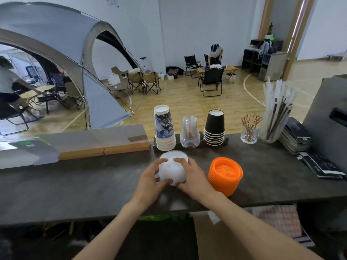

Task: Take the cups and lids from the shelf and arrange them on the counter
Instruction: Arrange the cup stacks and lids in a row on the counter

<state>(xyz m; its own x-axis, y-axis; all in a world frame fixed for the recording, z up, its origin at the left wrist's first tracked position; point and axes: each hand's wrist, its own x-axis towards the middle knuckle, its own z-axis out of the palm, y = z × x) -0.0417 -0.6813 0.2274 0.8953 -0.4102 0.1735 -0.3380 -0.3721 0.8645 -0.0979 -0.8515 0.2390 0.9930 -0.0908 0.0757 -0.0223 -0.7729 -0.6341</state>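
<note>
A: What are the hands doing, closest in?

B: Both are grasping the stack of white lids. The left hand is curling round its left side and the right hand is wrapping round its right side.

A: Where is that stack sitting?

B: It is hanging over the middle of the dark counter, tipping a little toward the camera. It is blurring, so I cannot tell whether it is touching the surface.

A: And beside it?

B: A stack of orange lids is resting on the counter just beside the right hand, apart from the white ones.

A: Further back?

B: Three upside-down stacks are standing in a row in a black holder along the counter's far edge. The printed cups are standing on the left, the clear cups in the middle and the black cups on the right. The printed cups are standing just beyond the white lids.

A: To either side of them?

B: To the right, a small glass of picks, a tall jar of straws and a pile of black booklets are lining up. To the left, low wooden blocks are lying along the edge.

A: Beyond the counter?

B: A grey tent is filling the left of the room and folding chairs are standing on the wooden floor. A person is bending over a low table near the far wall.
</note>
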